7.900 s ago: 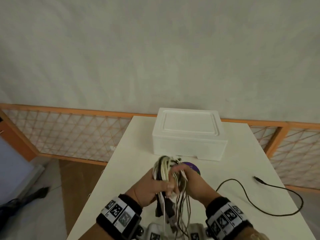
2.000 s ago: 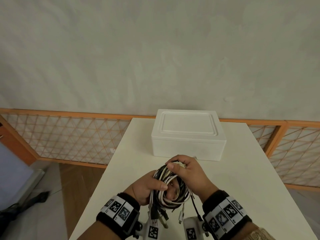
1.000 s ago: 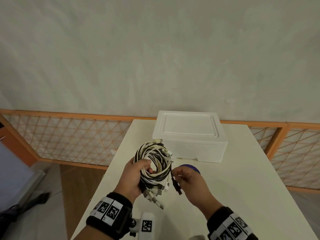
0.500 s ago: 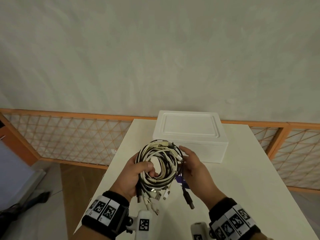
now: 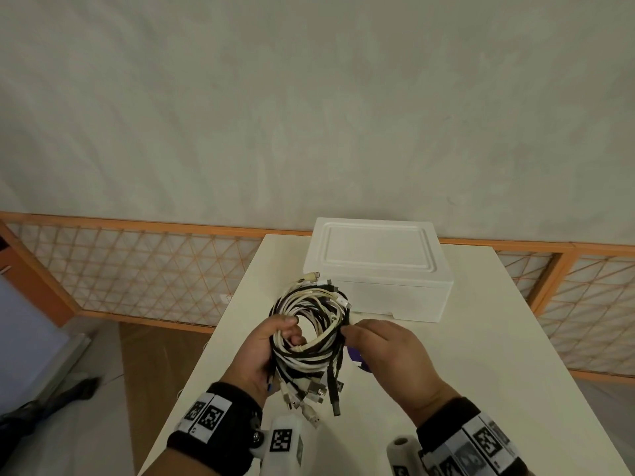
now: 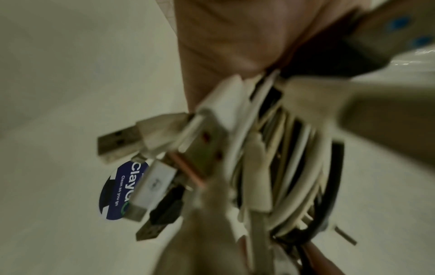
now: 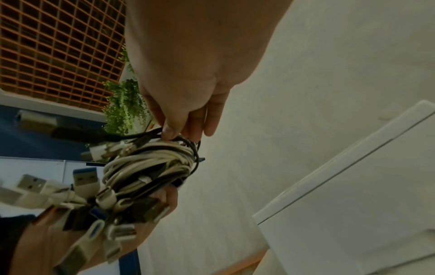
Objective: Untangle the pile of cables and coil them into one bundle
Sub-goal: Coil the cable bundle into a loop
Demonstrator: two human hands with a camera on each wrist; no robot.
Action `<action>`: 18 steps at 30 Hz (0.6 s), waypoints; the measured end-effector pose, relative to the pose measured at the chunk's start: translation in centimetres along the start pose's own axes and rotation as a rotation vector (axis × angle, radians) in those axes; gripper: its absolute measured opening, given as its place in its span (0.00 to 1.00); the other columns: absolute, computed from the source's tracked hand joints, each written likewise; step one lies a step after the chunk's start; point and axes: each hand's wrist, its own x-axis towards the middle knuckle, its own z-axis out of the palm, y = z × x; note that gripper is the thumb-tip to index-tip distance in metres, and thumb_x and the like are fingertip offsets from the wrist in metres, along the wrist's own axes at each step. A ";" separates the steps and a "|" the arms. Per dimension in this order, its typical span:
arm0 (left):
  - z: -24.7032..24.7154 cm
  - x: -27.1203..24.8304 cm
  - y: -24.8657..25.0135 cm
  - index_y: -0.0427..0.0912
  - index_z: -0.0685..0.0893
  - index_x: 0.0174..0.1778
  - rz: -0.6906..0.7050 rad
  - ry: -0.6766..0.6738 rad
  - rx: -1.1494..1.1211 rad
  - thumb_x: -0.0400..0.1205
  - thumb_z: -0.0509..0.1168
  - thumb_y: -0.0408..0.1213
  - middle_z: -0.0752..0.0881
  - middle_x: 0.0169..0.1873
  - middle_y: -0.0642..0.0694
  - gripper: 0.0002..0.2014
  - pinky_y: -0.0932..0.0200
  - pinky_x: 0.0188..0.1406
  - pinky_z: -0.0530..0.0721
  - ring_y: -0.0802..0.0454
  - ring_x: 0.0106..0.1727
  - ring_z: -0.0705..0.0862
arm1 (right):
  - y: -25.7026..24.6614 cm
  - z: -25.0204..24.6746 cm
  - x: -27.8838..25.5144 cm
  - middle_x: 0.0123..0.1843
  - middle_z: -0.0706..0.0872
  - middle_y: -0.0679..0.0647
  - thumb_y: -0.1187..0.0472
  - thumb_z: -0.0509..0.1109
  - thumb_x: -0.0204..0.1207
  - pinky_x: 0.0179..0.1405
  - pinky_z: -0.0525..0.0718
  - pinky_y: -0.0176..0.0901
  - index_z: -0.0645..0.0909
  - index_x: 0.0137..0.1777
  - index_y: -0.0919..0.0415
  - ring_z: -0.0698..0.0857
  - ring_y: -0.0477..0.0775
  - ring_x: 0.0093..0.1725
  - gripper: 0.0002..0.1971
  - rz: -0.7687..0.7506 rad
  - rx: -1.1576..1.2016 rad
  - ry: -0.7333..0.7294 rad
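Observation:
A round coil of white and black cables (image 5: 311, 329) is held up above the white table (image 5: 481, 355). My left hand (image 5: 266, 352) grips the coil's left side, thumb through the ring. Several USB plug ends (image 5: 309, 396) dangle below it, seen close in the left wrist view as plug ends (image 6: 122, 143). My right hand (image 5: 385, 352) pinches a black cable at the coil's right edge, as the fingertips (image 7: 172, 132) show against the coil (image 7: 150, 167).
A white foam box (image 5: 376, 266) with its lid on stands behind the coil. A dark blue round label (image 5: 357, 359) lies on the table under my right hand, also the label (image 6: 115, 193). An orange lattice railing (image 5: 137, 266) runs behind the table.
The loose black cable from the table has been wound into the coil. My left hand raised the coil upright, and my right hand moved from the dangling black plug up to the coil's right edge.

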 end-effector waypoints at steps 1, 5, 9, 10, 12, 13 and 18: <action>0.1 -0.1 0.0 0.43 0.71 0.28 -0.002 0.014 0.007 0.63 0.71 0.32 0.72 0.17 0.50 0.12 0.65 0.25 0.79 0.55 0.20 0.75 | -0.1 -0.2 0.2 0.43 0.89 0.52 0.62 0.68 0.72 0.33 0.87 0.36 0.77 0.58 0.54 0.87 0.51 0.36 0.14 -0.006 0.009 0.024; 0.3 -0.1 -0.3 0.42 0.76 0.28 0.094 0.117 0.047 0.69 0.69 0.33 0.75 0.20 0.47 0.08 0.60 0.32 0.78 0.53 0.22 0.76 | -1.4 -0.5 0.6 0.54 0.89 0.43 0.59 0.59 0.70 0.49 0.86 0.39 0.79 0.62 0.47 0.87 0.41 0.52 0.20 0.431 0.461 -0.035; 1.7 -0.3 -0.9 0.37 0.83 0.46 0.488 0.282 0.397 0.74 0.68 0.23 0.87 0.31 0.38 0.08 0.46 0.37 0.88 0.41 0.34 0.87 | -2.9 -0.2 1.5 0.64 0.85 0.47 0.43 0.71 0.65 0.65 0.80 0.50 0.71 0.70 0.50 0.82 0.46 0.65 0.32 0.866 1.118 -0.127; 2.1 -0.6 -1.1 0.39 0.83 0.48 0.549 0.305 0.509 0.74 0.68 0.23 0.89 0.37 0.39 0.10 0.45 0.41 0.89 0.42 0.39 0.89 | -3.0 0.1 1.7 0.66 0.84 0.46 0.33 0.72 0.60 0.70 0.77 0.54 0.69 0.72 0.48 0.81 0.46 0.67 0.41 0.968 1.185 -0.139; 2.5 -1.2 -1.7 0.47 0.82 0.48 0.647 0.308 0.770 0.74 0.71 0.28 0.89 0.38 0.48 0.11 0.54 0.40 0.89 0.51 0.40 0.88 | -2.7 0.4 2.1 0.69 0.82 0.47 0.21 0.69 0.55 0.73 0.73 0.62 0.72 0.73 0.48 0.77 0.49 0.72 0.49 1.073 1.317 -0.198; 2.7 -1.4 -2.2 0.49 0.81 0.47 0.685 0.297 0.906 0.73 0.72 0.31 0.87 0.36 0.50 0.11 0.59 0.36 0.87 0.54 0.37 0.87 | -2.6 0.4 2.3 0.68 0.83 0.48 0.20 0.68 0.54 0.73 0.72 0.65 0.75 0.71 0.48 0.76 0.50 0.73 0.48 1.093 1.388 -0.222; 2.2 -1.5 -3.2 0.49 0.78 0.51 0.910 0.210 1.565 0.69 0.71 0.39 0.85 0.31 0.53 0.16 0.59 0.30 0.81 0.55 0.31 0.82 | -1.6 0.0 2.6 0.70 0.82 0.58 0.16 0.65 0.45 0.75 0.60 0.76 0.77 0.72 0.52 0.75 0.60 0.74 0.57 1.191 1.724 -0.182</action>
